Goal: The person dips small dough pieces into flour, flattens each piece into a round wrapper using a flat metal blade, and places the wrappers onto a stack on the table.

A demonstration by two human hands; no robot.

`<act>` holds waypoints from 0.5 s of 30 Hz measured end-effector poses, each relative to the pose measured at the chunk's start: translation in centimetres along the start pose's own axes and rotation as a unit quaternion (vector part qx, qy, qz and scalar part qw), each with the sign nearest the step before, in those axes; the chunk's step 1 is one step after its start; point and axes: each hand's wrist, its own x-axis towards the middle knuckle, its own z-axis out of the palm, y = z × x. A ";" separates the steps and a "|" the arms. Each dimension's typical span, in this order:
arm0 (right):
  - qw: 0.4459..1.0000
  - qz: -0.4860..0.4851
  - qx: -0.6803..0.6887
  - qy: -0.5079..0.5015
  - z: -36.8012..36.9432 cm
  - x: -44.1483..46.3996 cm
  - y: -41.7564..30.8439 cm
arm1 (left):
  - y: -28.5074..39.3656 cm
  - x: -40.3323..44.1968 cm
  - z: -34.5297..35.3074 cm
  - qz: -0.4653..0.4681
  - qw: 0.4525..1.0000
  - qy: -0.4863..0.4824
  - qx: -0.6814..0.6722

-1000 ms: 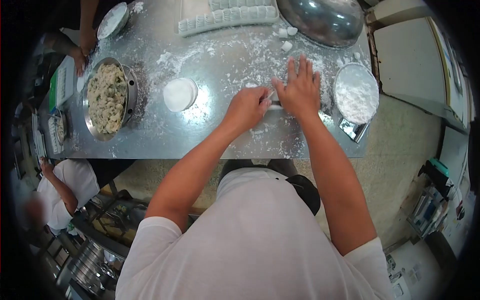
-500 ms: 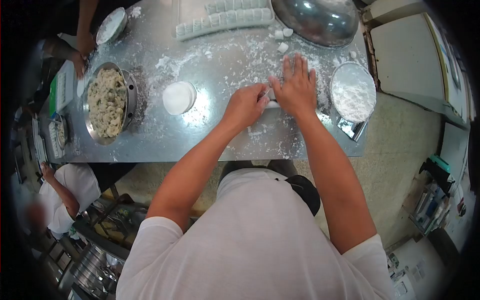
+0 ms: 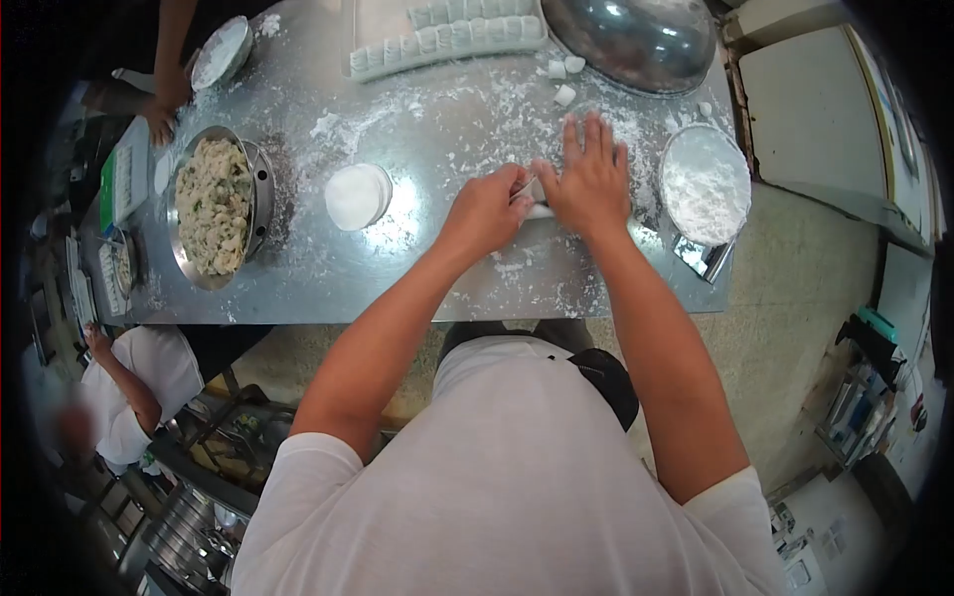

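At the middle of the floured metal table, my left hand (image 3: 488,208) pinches the edge of a small piece of dough (image 3: 534,189). My right hand (image 3: 590,179) lies flat beside it, palm down with fingers stretched forward. Under that palm a pale rod that looks like a rolling pin (image 3: 540,211) sticks out toward my left hand; the rest of it is hidden. To the left stands a stack of round dough wrappers (image 3: 358,197). Small dough pieces (image 3: 564,94) lie beyond my right fingertips.
A bowl of flour (image 3: 705,187) is on the right, a large metal bowl (image 3: 636,45) at the back. Filling fills a steel bowl (image 3: 260,189) on the left. A tray (image 3: 363,74) holds rows of white pieces. Another person's hands (image 3: 164,109) rest at the far left.
My hands stay in nearly the same place, the left still pinching the dough. The other person's hands at the far left have shifted slightly. The whole view has moved a little.
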 end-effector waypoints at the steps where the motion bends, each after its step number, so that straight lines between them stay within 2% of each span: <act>1: 1.000 0.004 0.010 0.014 0.4 1.2 0.1 | 0.0 0.7 0.3 0.028 0.999 0.013 0.008; 3: 1.000 0.014 0.014 0.015 0.2 1.0 0.0 | -0.4 1.3 0.3 0.062 0.997 0.035 0.015; 5: 1.000 0.015 0.017 -0.001 -0.4 -3.3 -0.1 | -0.9 1.1 0.3 0.104 0.986 0.017 0.127; 6: 1.000 -0.010 0.028 -0.003 0.1 -7.0 0.5 | -0.8 0.5 0.0 0.101 0.987 0.021 0.125; 8: 0.998 -0.039 0.043 -0.011 0.2 -10.8 1.4 | -0.7 -1.2 -0.5 -0.024 0.999 -0.023 0.012; 9: 0.998 -0.041 0.055 -0.014 0.0 -11.7 1.6 | -1.6 -2.0 -0.3 -0.048 0.995 -0.040 -0.073; 10: 0.997 -0.037 0.067 -0.021 -0.8 -12.2 1.2 | -2.1 -2.4 -0.2 -0.057 0.995 -0.049 -0.073; 12: 0.998 -0.033 0.034 -0.030 -0.6 -7.8 0.8 | -2.3 -2.6 0.0 -0.048 0.993 -0.051 -0.099; 15: 1.000 0.011 0.010 0.002 0.0 0.1 -0.4 | -0.7 -1.3 0.0 -0.012 0.999 -0.008 -0.038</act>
